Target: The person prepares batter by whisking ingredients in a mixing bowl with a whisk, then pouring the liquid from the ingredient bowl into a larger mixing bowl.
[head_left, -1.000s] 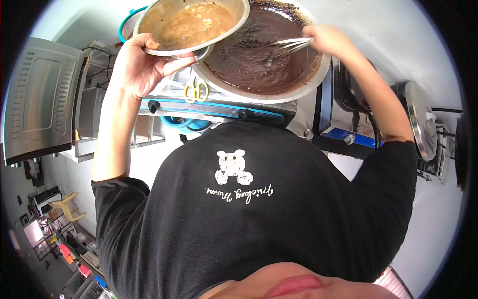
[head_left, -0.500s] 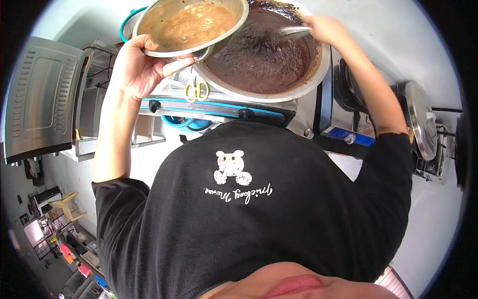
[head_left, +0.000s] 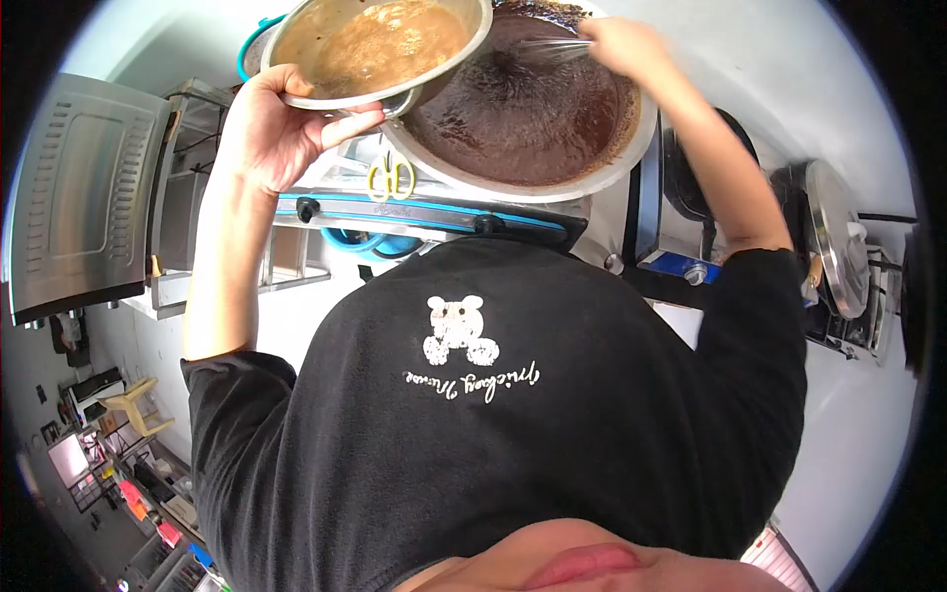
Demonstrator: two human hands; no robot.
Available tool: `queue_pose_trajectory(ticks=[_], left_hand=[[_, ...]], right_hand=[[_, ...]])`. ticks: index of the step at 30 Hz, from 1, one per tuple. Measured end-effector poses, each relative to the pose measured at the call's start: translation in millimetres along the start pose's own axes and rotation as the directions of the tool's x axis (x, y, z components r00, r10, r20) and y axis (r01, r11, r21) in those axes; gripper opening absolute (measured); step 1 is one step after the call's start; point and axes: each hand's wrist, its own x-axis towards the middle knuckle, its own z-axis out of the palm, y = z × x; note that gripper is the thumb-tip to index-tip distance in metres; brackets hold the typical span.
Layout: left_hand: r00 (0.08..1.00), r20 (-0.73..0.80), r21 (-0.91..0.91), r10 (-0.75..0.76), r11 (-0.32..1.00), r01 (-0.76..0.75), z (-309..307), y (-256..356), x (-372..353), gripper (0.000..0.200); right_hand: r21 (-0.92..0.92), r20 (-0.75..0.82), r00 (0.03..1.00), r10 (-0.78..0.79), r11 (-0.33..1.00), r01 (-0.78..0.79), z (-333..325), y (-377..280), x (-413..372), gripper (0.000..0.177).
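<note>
My left hand [head_left: 281, 133] grips the near rim of a metal bowl [head_left: 480, 47], thumb over the edge and fingers beneath. Light-brown liquid [head_left: 390, 44] fills part of this bowl, which is tilted over the left side of a large pan [head_left: 552, 189]. Dark-brown liquid [head_left: 523, 118] with a rippled surface lies in the pan. My right hand [head_left: 626, 49] is closed around the handle of a whisk [head_left: 557, 46], its wires reaching down into the dark liquid. The whisk's tip is hidden in the liquid.
Yellow-handled scissors [head_left: 392, 181] lie beside the pan, above the stove's front panel [head_left: 395, 210]. A second burner [head_left: 681, 261] and a pot with a metal lid [head_left: 837, 237] stand to the right. At left is a metal cabinet [head_left: 84, 192].
My right hand has moved left and slightly away from me with the whisk, stirring the dark liquid. The left hand and its bowl have stayed almost still.
</note>
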Motion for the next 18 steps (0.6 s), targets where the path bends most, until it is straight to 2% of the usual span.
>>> queue_pose_trajectory(ticks=[3,5,7,8,11,14,15,18], left_hand=[[1.0,-0.009,-0.003,-0.027,1.0,0.027,0.7,2.4,-0.9,0.047],[1.0,-0.024,0.028,-0.006,1.0,0.007,3.7,2.2,0.0,0.048],[1.0,-0.015,0.036,-0.014,0.999,0.015,4.3,4.2,2.4,0.048],[1.0,-0.007,0.045,-0.022,0.999,0.022,4.3,5.1,3.2,0.048],[0.999,-0.009,0.062,-0.036,0.997,0.036,4.7,7.4,5.7,0.047],[0.998,-0.007,0.052,-0.06,0.997,0.06,1.8,9.2,13.4,0.045],[0.998,-0.006,0.055,-0.061,0.997,0.061,3.7,10.1,15.1,0.045],[0.999,-0.049,0.168,-0.015,0.986,0.024,11.9,14.4,19.9,0.044]], right_hand=[[0.1,-0.003,1.0,0.028,0.995,-0.027,9.8,-49.5,-18.7,0.021],[0.11,0.082,0.995,-0.06,0.993,0.051,1.0,-49.7,-35.3,0.019],[0.073,0.19,0.981,-0.039,0.997,0.026,-10.4,-27.0,-41.4,0.015],[0.076,0.171,0.98,-0.101,0.993,0.089,-5.0,-2.2,-34.3,0.012],[-0.031,0.08,0.996,0.041,0.999,-0.039,0.9,25.7,-15.1,0.01],[0.026,-0.034,0.999,0.033,0.999,-0.032,-1.0,-21.0,-22.6,0.021],[0.058,0.027,0.999,0.04,0.997,-0.042,0.1,-38.1,-26.4,0.021],[0.118,0.087,0.994,-0.069,0.991,0.058,-4.4,-47.3,-52.1,0.017]])
